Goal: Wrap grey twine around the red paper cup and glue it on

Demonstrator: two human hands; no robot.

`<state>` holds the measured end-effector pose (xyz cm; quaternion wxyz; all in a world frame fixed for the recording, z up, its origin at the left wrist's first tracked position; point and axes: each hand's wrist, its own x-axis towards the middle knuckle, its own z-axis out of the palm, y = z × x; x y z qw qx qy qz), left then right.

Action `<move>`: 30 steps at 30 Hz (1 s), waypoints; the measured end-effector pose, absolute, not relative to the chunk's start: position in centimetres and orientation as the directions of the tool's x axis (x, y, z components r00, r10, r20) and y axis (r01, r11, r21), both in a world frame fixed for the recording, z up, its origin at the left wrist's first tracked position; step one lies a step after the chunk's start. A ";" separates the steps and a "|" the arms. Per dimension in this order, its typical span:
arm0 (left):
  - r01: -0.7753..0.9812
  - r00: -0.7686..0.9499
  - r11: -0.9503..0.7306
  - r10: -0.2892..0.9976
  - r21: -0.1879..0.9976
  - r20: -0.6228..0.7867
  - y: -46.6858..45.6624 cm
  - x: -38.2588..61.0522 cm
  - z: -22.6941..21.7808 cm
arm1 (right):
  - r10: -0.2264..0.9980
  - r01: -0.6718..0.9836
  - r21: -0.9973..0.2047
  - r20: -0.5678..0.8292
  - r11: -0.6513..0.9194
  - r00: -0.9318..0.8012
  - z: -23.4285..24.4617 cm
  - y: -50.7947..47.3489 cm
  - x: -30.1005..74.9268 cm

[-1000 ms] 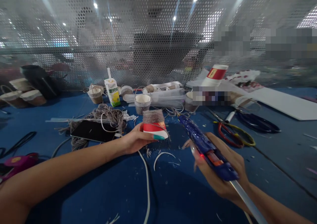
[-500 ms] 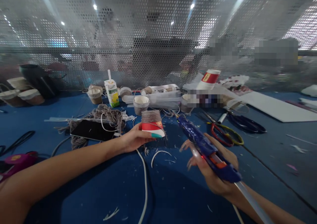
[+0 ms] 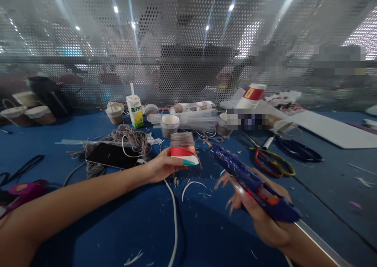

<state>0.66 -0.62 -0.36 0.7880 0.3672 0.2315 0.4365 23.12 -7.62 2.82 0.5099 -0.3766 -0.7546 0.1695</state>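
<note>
The left forearm runs in from the lower left corner, stretched low across the blue table [image 3: 118,227]. The left hand [image 3: 163,166] is closed on the lower edge of a paper cup [image 3: 183,149], thumb laid along the white rim. The cup stands mouth down on the table at the centre, its lower half red and white, its upper half wound with grey twine.

To the right, the right hand [image 3: 259,216] is raised above the table, palm up, gripping a blue glue gun [image 3: 253,182]. The fingers [image 3: 228,180] spread loosely under the barrel and are blurred. The nozzle points up and left towards the cup but stays apart from it. A clear glue stick [image 3: 321,241] juts from the back.

On the table, from the left, lie a pink tool [image 3: 23,188], a dark phone [image 3: 110,155] beside a heap of twine [image 3: 129,135], a milk carton [image 3: 134,110] with a straw, a white cable [image 3: 173,220], red-and-yellow scissors [image 3: 273,162] and a white board [image 3: 332,131]. White scraps litter the surface. A perforated metal screen [image 3: 188,43] closes off the far edge, with ceiling lights glinting through it.
</note>
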 end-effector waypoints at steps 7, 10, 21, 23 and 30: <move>-0.526 0.505 0.353 0.862 0.773 -0.050 -0.7 0.7 -0.2 | 0.662 0.476 -0.528 0.731 0.703 -0.168 2.9 -7.5 22.8; -0.527 0.507 0.351 0.861 0.774 -0.045 -0.8 0.7 -0.1 | 0.615 0.531 -0.439 0.759 0.724 -0.212 3.3 -7.4 22.9; -0.478 0.553 0.353 0.833 0.805 -0.037 -1.0 0.9 0.4 | 0.522 0.620 -0.217 0.770 0.754 -0.366 3.7 -7.1 22.6; -0.474 0.565 0.363 0.824 0.803 -0.039 -1.0 0.9 0.5 | 0.534 0.614 -0.233 0.762 0.754 -0.367 3.5 -7.1 22.8; -0.481 0.557 0.356 0.830 0.801 -0.034 -1.1 0.9 0.4 | 0.501 0.594 -0.198 0.767 0.780 -0.402 2.5 -6.3 23.3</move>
